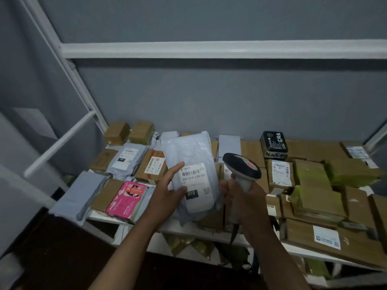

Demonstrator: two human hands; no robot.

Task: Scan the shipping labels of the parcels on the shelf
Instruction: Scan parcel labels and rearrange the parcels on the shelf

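Note:
A grey plastic mailer bag (189, 151) is lifted upright above the shelf, its white shipping label (195, 185) with a barcode and a black "010" tag facing me. My left hand (167, 191) grips the bag's left edge, thumb across the label's lower part. My right hand (245, 195) holds a white and black handheld scanner (241, 166) by its handle, just right of the bag. The scanner's head sits level with the label and its cable hangs down below my hand.
The white metal shelf (180, 227) is packed with brown cardboard boxes (316, 195), grey mailers (127, 158), a pink packet (126, 198) at the front left and a black box (273, 144) at the back. A white rail (209, 49) crosses overhead. More parcels lie on the level below.

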